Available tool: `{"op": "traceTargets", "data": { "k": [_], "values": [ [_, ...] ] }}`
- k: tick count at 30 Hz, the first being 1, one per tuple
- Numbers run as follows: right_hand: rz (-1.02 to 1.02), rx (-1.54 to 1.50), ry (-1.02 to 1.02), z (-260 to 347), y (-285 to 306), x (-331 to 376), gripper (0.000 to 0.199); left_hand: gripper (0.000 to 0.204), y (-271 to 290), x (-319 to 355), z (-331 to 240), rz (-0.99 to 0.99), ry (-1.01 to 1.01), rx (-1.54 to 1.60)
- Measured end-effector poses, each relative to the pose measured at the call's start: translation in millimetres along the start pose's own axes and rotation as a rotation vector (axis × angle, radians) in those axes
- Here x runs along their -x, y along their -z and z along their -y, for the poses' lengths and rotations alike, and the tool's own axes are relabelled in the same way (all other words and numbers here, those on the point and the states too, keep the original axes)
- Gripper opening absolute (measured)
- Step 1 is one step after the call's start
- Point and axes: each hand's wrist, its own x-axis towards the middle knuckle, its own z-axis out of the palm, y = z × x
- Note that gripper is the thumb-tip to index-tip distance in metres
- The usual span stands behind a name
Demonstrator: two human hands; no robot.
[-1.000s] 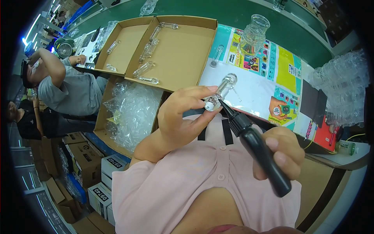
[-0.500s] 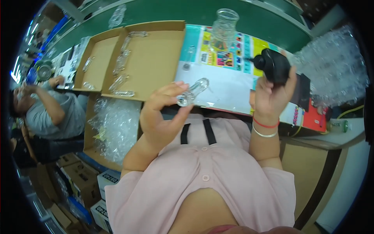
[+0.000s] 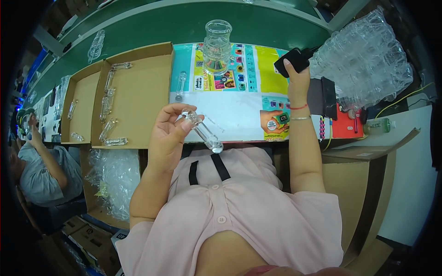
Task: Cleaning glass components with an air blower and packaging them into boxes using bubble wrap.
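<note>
Green table (image 3: 152, 27) behind; left hand (image 3: 166, 138) pinches a clear glass tube (image 3: 202, 131), right hand (image 3: 294, 76) grips a black tool (image 3: 293, 59).

Place: a factory packing line, probably for glassware.
Bench: a long green workbench (image 3: 152, 27) runs across the view.
Goods: shallow cardboard trays (image 3: 138, 92) hold rows of clear glass tubes (image 3: 107, 106).
Wrapping: bubble wrap (image 3: 368, 60) is heaped at the right.
Stock: cartons (image 3: 87, 237) sit on the floor.
Staff: a co-worker (image 3: 34, 175) sits alongside.
</note>
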Motion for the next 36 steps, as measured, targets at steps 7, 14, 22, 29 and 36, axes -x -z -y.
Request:
{"op": "traceTargets", "data": {
  "k": [7, 14, 22, 29, 36],
  "values": [
    [-0.149, 0.56, 0.026, -46.1, 37.6, -25.0, 0.036, 0.03, -12.2, -12.6, 14.5, 0.058, 0.245, 0.329],
    [-0.131, 0.62, 0.046, -37.0, 33.0, -16.8, 0.049, 0.028, -24.3, -25.7, 26.2, -0.014, 0.382, 0.343],
    [-0.255, 0.416, 0.595, -6.7, 20.0, -6.9, 0.045, 0.028, -27.8, -34.2, 29.3, -0.057, 0.384, 0.313],
    [0.49, -0.229, 0.157, 50.4, -50.6, 97.4, 0.04, 0.03, -36.7, -36.0, 41.4, 0.075, 0.415, 0.323],
    [0.394, -0.659, -0.266, 34.1, -49.9, 101.1, 0.038, 0.053, -42.3, -63.9, 55.1, 0.053, 0.365, -0.036]
  ]
}}
